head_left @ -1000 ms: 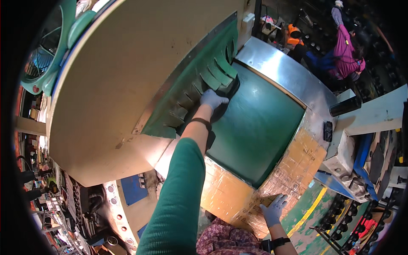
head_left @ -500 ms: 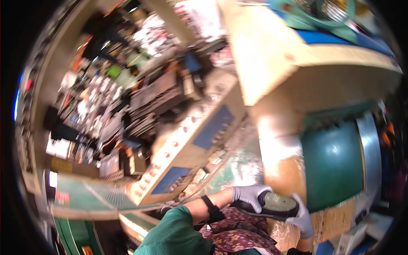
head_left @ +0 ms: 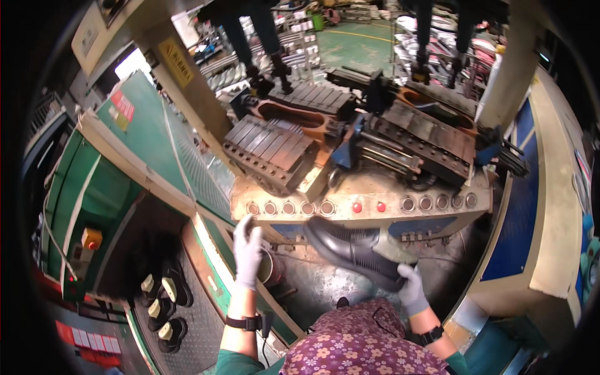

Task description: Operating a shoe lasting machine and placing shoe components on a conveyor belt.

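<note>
My right hand (head_left: 412,289), in a pale grey glove, grips a black shoe (head_left: 347,251) near one end. A grey-green shoe last (head_left: 395,247) shows on the side of the shoe away from me. The shoe is held in the air in front of a machine's button panel (head_left: 340,209), its far end pointing up and left. My left hand (head_left: 248,253), gloved too, is raised by the leftmost buttons with its fingers stretched upward and nothing in them. Whether it touches the panel I cannot tell.
Beyond the panel stand two metal press stations, with slotted blocks (head_left: 270,150) and orange-brown moulds (head_left: 294,115). At left, several black shoes with pale lasts rest on a dark conveyor belt (head_left: 203,328). A bucket (head_left: 270,267) stands below the panel. A beige-and-blue cabinet (head_left: 515,206) bounds the right.
My view has swung left from the green belt on the right to the press machine. The shoe was between both hands; now only my right hand holds it, and the left is raised apart.
</note>
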Motion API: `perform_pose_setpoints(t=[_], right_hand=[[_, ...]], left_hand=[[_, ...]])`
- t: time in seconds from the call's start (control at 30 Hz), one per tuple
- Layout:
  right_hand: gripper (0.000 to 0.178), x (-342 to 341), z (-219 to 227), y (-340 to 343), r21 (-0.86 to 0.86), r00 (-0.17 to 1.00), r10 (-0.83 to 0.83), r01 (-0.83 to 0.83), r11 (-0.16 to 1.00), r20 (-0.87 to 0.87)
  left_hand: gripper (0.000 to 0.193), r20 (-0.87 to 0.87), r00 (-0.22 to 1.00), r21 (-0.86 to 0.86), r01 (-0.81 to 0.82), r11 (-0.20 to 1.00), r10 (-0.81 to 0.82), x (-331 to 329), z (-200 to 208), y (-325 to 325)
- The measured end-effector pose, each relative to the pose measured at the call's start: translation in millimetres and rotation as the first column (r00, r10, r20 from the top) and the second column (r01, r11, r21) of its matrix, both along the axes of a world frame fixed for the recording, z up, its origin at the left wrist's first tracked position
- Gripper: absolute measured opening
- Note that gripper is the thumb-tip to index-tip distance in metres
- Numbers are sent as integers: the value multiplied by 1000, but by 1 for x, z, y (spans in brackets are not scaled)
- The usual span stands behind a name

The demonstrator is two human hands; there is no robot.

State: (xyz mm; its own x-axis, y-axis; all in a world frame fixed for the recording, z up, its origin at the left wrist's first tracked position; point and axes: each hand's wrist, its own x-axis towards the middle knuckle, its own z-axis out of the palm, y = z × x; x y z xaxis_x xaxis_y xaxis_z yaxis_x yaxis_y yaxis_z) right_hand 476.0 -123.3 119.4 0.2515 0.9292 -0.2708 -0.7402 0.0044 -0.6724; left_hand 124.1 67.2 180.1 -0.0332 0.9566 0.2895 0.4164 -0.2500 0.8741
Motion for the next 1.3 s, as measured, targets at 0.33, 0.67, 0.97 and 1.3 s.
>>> perform_pose_setpoints(t=[0.33,0.67,0.97,1.3], right_hand=[[41,2,109,340,271,863,-98,-46,961,496],[32,-13,97,546,112,833,60,-144,983,550],[30,-52,54,625,126,810,80,-187,974,581],[40,-82,28,673,201,839,107,-248,948,533]], left_hand=[[61,-721,253,292,-734,614,645,-197,-203,-11],[71,-788,272,196,-740,644,552,-170,-185,-4],[75,-772,285,187,-752,632,568,-162,-177,0],[65,-772,309,140,-769,623,555,-159,-172,6]])
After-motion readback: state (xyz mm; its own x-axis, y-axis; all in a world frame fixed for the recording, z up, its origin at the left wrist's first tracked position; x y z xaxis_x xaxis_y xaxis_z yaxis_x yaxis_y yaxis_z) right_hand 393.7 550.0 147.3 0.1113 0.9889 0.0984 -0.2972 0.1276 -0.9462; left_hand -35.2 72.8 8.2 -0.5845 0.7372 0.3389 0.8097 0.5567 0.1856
